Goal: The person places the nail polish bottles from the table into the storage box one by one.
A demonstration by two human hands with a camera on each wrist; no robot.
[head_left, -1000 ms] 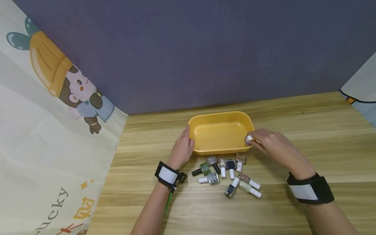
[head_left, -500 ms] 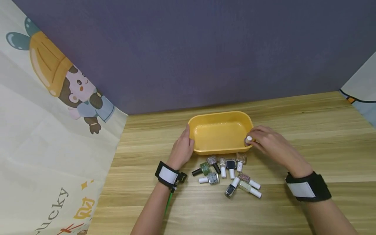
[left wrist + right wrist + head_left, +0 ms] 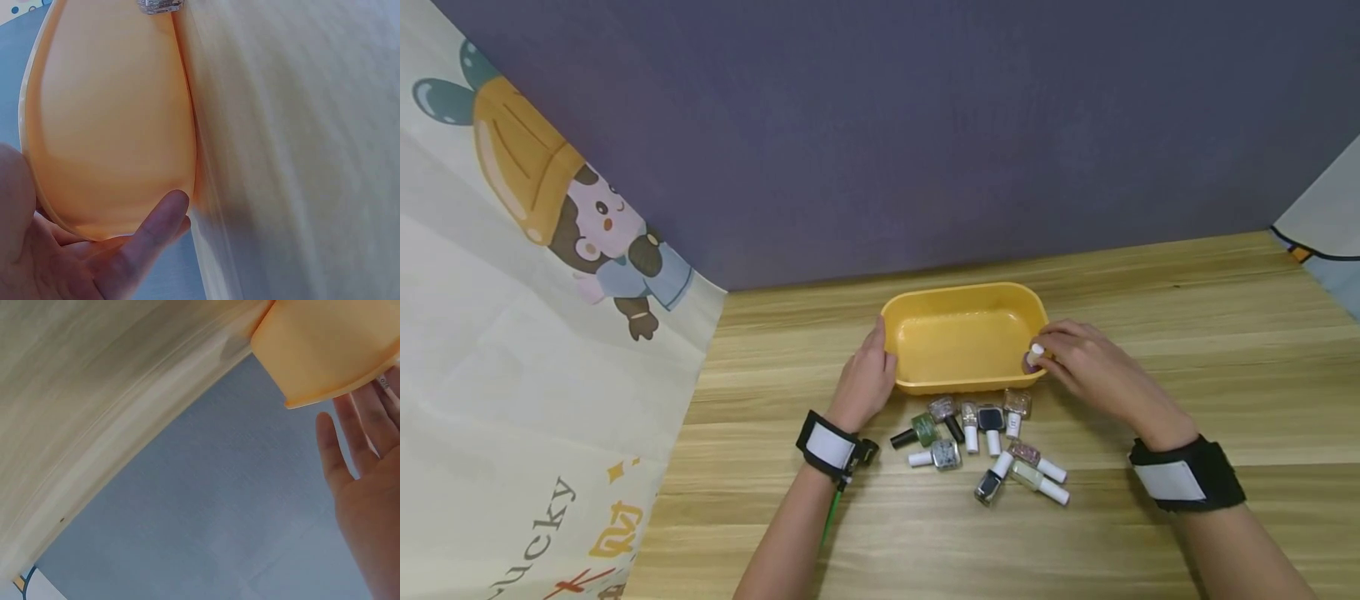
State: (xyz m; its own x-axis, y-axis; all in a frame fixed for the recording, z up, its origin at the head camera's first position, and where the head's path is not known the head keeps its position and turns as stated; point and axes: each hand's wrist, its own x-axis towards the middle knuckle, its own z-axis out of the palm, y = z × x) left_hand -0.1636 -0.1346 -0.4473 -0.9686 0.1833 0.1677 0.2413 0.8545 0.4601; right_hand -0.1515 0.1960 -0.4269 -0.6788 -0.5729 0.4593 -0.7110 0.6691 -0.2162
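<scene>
My left hand [image 3: 863, 379] grips the left end of a yellow plastic basin [image 3: 955, 337]; the left wrist view shows the thumb over the basin's rim [image 3: 192, 156]. At the basin's front right corner, my right hand [image 3: 1093, 371] pinches a small nail polish bottle [image 3: 1036, 352] by its white cap. The bottle stands nearly upright inside the basin, its purplish lower part against the corner. Its clear glass base [image 3: 159, 5] shows at the top of the left wrist view. In the right wrist view the basin wall hides most of the bottle.
Several nail polish bottles lie on the wooden table in front of the basin, among them a green one [image 3: 925, 429], a dark one [image 3: 990, 418] and a pale one [image 3: 1026, 475]. A dark blue panel [image 3: 962, 150] rises behind. A printed cloth [image 3: 535, 350] hangs at left.
My right wrist has shifted slightly left and up, while the nail polish bottle stays in the same basin corner, still pinched. The left hand keeps its hold on the basin.
</scene>
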